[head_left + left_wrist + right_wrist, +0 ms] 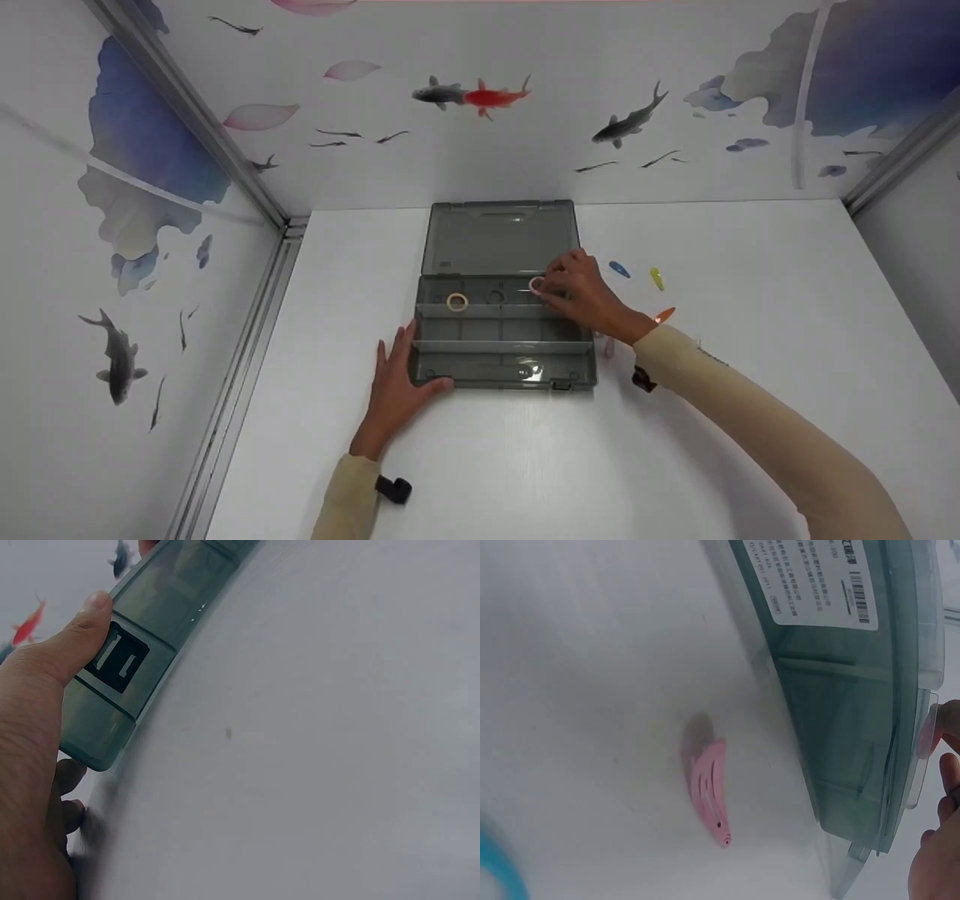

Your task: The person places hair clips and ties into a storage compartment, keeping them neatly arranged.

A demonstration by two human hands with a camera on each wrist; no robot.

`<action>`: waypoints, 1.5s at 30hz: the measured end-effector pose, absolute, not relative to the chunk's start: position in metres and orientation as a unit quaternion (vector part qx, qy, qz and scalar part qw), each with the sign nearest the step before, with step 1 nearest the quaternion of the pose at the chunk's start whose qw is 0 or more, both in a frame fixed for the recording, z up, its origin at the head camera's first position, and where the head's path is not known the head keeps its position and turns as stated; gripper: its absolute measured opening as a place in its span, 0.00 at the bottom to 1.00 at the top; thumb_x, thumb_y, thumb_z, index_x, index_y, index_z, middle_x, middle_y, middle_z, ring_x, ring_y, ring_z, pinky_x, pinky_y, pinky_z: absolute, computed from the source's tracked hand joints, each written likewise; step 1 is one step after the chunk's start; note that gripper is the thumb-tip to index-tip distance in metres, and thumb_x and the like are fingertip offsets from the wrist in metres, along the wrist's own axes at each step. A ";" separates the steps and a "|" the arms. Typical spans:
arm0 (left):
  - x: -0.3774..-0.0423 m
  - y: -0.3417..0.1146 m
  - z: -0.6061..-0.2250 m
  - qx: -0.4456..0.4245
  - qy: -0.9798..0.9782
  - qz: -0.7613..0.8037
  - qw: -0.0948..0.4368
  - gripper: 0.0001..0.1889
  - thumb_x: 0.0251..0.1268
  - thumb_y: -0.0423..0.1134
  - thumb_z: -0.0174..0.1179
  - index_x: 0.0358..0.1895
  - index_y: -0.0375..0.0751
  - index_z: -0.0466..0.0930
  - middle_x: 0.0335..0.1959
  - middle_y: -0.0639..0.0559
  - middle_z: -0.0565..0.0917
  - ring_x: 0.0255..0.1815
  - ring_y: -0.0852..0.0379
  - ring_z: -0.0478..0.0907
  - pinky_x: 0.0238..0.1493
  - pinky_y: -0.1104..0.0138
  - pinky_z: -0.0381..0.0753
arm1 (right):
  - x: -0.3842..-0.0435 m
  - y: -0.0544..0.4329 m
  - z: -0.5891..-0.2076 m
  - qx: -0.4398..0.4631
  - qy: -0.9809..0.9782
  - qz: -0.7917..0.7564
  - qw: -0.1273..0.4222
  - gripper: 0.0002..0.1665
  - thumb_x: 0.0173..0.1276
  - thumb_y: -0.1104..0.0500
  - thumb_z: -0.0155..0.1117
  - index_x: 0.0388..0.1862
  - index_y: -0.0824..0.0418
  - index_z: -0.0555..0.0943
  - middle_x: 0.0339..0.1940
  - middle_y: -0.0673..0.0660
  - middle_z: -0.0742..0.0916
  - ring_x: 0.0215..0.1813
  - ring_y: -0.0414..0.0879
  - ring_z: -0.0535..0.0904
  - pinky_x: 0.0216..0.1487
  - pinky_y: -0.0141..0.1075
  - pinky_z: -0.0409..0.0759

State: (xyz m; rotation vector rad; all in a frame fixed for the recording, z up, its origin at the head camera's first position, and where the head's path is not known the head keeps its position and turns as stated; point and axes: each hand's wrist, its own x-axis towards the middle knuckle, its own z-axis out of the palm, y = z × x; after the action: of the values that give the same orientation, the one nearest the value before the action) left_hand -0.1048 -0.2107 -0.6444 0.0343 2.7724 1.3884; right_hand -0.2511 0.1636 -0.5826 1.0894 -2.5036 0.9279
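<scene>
A grey see-through plastic organizer box [504, 327] lies with its lid [501, 238] folded back. My right hand [581, 289] pinches a small pale pink ring, perhaps a hair tie [535, 285], over the right part of the rear compartment. In that compartment a beige ring [457, 302] and a darker ring [496, 298] are visible. My left hand [397, 386] rests against the box's front left corner, fingers stretched along the side. Its thumb [86, 626] touches the front wall in the left wrist view.
Right of the box lie a blue hair clip [619, 268], a yellow hair clip [657, 279] and an orange one [664, 315]. A pink snap clip [711, 793] and part of a blue curved thing [499, 866] show in the right wrist view. Walls enclose the white table.
</scene>
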 end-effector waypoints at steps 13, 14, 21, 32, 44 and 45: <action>-0.104 -0.208 -0.642 0.013 0.899 0.438 0.019 0.64 0.59 0.69 0.80 0.93 0.64 0.47 0.93 0.42 0.48 0.91 0.26 0.30 0.82 0.23 0.45 | -0.249 0.150 -0.581 0.378 -0.861 0.321 0.112 0.08 0.72 0.62 0.81 0.48 0.61 0.95 0.47 0.63 0.86 0.51 0.61 0.74 0.57 0.60 0.71; -0.104 -0.209 -0.643 0.013 0.900 0.435 0.018 0.64 0.59 0.68 0.80 0.93 0.64 0.47 0.93 0.42 0.49 0.90 0.25 0.30 0.81 0.23 0.46 | -0.249 0.149 -0.581 0.377 -0.861 0.322 0.109 0.07 0.72 0.63 0.81 0.48 0.61 0.95 0.48 0.63 0.86 0.51 0.61 0.74 0.58 0.61 0.71; -0.101 -0.211 -0.645 0.003 0.901 0.432 0.024 0.64 0.58 0.70 0.79 0.93 0.66 0.47 0.93 0.44 0.48 0.91 0.27 0.30 0.82 0.24 0.47 | -0.245 0.141 -0.584 0.385 -0.858 0.317 0.119 0.07 0.73 0.61 0.80 0.47 0.61 0.94 0.47 0.62 0.86 0.51 0.60 0.75 0.58 0.62 0.72; -0.099 -0.216 -0.646 0.001 0.903 0.429 0.020 0.65 0.58 0.68 0.80 0.93 0.61 0.48 0.93 0.42 0.49 0.91 0.27 0.30 0.83 0.26 0.45 | -0.246 0.134 -0.586 0.376 -0.863 0.322 0.101 0.06 0.75 0.60 0.79 0.46 0.62 0.94 0.48 0.62 0.86 0.54 0.60 0.75 0.61 0.61 0.72; -0.106 -0.211 -0.646 0.010 0.903 0.429 0.011 0.65 0.58 0.69 0.80 0.93 0.59 0.49 0.93 0.42 0.50 0.91 0.27 0.31 0.83 0.26 0.45 | -0.251 0.134 -0.582 0.374 -0.863 0.318 0.115 0.07 0.74 0.60 0.80 0.45 0.63 0.94 0.49 0.64 0.87 0.53 0.62 0.77 0.59 0.61 0.73; -0.106 -0.210 -0.646 0.012 0.904 0.428 0.010 0.64 0.58 0.69 0.80 0.93 0.59 0.49 0.93 0.42 0.50 0.91 0.27 0.31 0.83 0.26 0.45 | -0.252 0.134 -0.581 0.373 -0.864 0.318 0.114 0.07 0.74 0.59 0.80 0.45 0.63 0.95 0.49 0.64 0.87 0.53 0.62 0.77 0.59 0.61 0.73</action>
State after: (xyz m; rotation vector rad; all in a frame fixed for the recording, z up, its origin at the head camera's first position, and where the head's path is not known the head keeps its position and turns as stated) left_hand -0.1065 -0.2099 -0.6464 0.0368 2.8199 1.3361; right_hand -0.2517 0.1339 -0.5811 1.0938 -2.5344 0.9311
